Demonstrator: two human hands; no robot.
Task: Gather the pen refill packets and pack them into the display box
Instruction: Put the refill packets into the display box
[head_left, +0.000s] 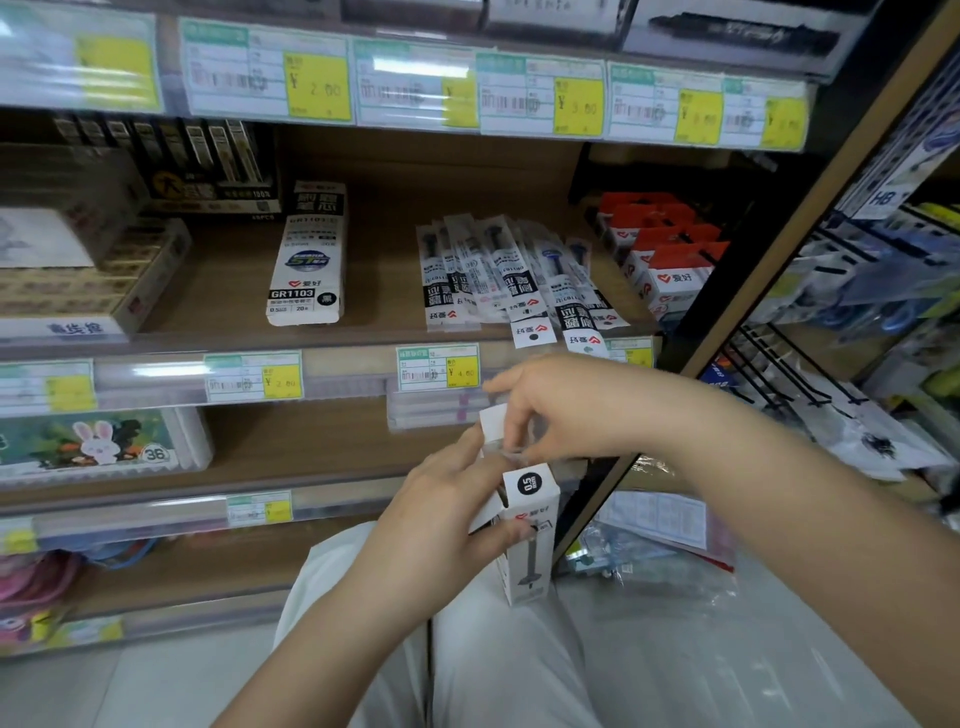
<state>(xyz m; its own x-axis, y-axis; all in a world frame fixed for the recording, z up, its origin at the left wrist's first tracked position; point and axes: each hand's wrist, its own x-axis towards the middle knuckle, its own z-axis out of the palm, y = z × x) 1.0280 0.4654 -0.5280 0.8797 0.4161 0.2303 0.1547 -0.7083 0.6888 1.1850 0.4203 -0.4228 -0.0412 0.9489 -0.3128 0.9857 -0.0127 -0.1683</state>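
Note:
A white display box (530, 540) with a black "0.5" dot stands upright over my lap. My left hand (447, 514) grips its side, thumb across the front. My right hand (550, 410) pinches the raised white top flap (493, 423) of the box. Several pen refill packets (511, 275), white with black labels, lie fanned out on the middle wooden shelf (384, 249), some hanging over its front edge. Another white refill box marked GR1103 (307, 257) lies flat on the same shelf to the left.
Red-and-white boxes (667, 254) stand at the shelf's right end. Black refill boxes (208, 166) and beige boxes (67, 280) fill the left. Price tags (438, 367) line the shelf edges. A wire rack (852, 332) with hanging goods stands to the right. Plastic bags (654, 540) lie on the floor.

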